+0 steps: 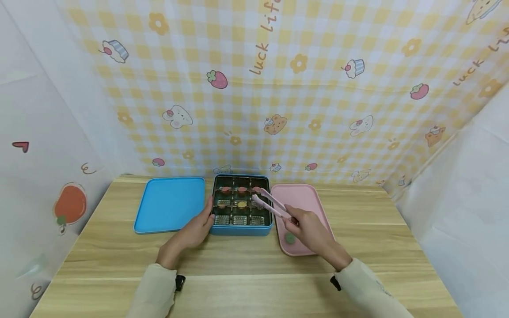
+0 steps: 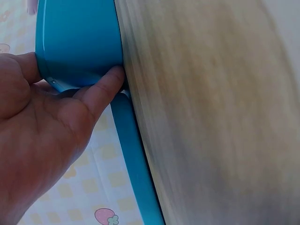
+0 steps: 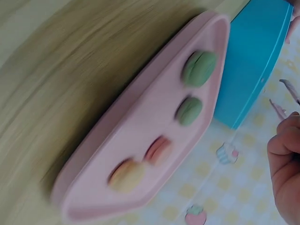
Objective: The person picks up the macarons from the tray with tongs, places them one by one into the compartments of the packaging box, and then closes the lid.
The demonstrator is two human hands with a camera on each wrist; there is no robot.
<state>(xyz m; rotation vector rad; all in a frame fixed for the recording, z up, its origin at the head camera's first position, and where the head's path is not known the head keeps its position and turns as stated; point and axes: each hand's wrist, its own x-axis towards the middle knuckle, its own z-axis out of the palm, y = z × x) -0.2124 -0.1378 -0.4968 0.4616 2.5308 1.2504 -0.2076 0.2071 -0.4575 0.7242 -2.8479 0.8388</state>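
My right hand point(image 1: 312, 229) grips pink tongs point(image 1: 268, 206), apparently placing a red macaron point(image 1: 257, 189); my outstretched left hand point(image 1: 195, 229) braces the blue box point(image 1: 240, 230); clean release seems next.

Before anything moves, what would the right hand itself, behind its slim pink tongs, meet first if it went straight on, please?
Likely the right rim of the open blue square box; with depth unclear, the right hand might pass above.

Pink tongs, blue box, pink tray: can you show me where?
Pink tongs point(image 1: 271, 207): head view, on one prong.
Blue box point(image 2: 80, 40): left wrist view, on its side wall.
Pink tray point(image 3: 159, 117): right wrist view, bare bottom.
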